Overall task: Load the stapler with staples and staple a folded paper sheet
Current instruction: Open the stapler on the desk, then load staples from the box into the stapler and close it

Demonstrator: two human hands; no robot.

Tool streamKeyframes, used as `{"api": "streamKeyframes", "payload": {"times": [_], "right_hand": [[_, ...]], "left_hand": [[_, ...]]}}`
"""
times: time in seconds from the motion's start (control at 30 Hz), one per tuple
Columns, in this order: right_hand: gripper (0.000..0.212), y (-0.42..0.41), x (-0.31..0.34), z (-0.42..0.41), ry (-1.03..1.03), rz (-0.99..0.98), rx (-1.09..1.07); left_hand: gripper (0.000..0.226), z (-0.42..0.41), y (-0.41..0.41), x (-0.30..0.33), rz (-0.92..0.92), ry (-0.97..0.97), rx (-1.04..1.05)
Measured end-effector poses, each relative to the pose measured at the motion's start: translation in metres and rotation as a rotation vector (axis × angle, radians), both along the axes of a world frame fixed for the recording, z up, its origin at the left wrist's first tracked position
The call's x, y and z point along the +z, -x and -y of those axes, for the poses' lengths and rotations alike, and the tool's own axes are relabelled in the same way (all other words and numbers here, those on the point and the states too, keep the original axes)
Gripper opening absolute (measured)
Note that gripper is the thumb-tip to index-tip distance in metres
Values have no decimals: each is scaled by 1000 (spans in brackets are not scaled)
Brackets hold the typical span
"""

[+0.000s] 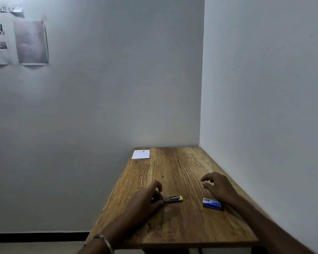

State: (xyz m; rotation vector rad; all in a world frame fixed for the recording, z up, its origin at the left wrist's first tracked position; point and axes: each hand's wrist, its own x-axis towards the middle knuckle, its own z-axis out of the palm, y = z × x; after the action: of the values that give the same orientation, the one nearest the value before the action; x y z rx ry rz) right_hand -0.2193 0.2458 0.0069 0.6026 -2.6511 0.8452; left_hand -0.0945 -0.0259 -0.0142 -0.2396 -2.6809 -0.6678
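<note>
stapler (171, 198) held at its rear in left grip (147, 198); right grip (218, 186) loose, empty

Wooden table (174, 230) stands in the room corner, its far end against the rear wall (108, 79) and its right side along the right-hand wall (264, 79). Tabletop shows pronounced grain and a dark edge band at the near side. Both walls are plain and pale, evenly but dimly lit (source not visible). A black skirting strip (39, 237) runs along the base of the rear wall, with pale floor (26, 248) below it. Upper left of the rear wall carries taped printed sheets (18, 39) and a label reading "WS 12" (6, 9).
</note>
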Motion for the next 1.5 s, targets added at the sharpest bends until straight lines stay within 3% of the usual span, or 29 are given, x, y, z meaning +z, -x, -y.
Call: {"api": "streamKeyframes", "payload": {"times": [0.2,0.3,0.4,0.47,0.7,1.03,1.27,1.37,1.5], "right_hand": [[36,-53,-17,-26,59,96,33],[45,-66,-15,-33,57,128,30],[46,-73,-12,-33,-10,161,73],[43,-77,-11,-31,-104,148,119],[38,-87,-15,-3,-201,48,313],[43,-97,-18,16,-44,69,409],[45,-97,-18,16,7,120,389],[44,-98,-17,15,41,144,392],[44,-99,-16,12,64,141,410]], "left_hand": [[44,-1,-5,-2,-62,16,10],[49,-4,-9,-3,-189,17,75],[30,-10,-14,-4,-383,55,126],[15,-17,-22,-4,-416,70,100],[19,-35,-39,-5,-70,88,-137],[19,-35,-40,-2,102,-57,-150],[21,-38,-40,2,137,-46,-140],[37,-44,-38,-1,106,-97,-78],[40,-51,-35,-2,66,7,-101]]}}
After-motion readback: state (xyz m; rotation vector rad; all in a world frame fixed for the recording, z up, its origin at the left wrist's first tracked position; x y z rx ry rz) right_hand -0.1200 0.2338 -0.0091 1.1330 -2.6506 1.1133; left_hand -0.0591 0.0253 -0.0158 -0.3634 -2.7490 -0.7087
